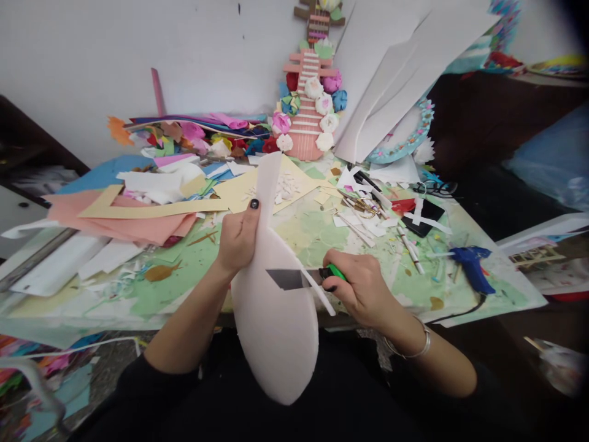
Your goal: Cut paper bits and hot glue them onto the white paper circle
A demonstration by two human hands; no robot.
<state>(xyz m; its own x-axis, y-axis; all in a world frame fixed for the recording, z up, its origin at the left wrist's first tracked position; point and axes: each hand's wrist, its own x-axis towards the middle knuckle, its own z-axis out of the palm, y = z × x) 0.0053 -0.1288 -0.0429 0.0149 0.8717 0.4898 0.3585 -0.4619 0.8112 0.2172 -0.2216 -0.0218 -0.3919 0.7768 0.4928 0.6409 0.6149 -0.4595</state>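
My left hand (238, 236) grips the narrow neck of a white foam board cutout (273, 331), its thumb lying on the front face. The cutout is pear-shaped, with its wide rounded end down against my dark clothing. In my right hand (359, 285) is a green utility knife (335, 272), held at the cutout's right edge. Its wide blade lies across the board, pointing left. A thin white foam strip (324, 299) peels away from the edge beside the blade. The fingers of my left hand behind the board are hidden.
Behind stands a pink paper instrument (307, 123) with paper flowers. A blue glue gun (473, 267) lies at the right. A black phone (426, 218), pens and white scraps lie nearby. Pink sheets (133, 224) and a cream paper frame (184, 207) cover the left side.
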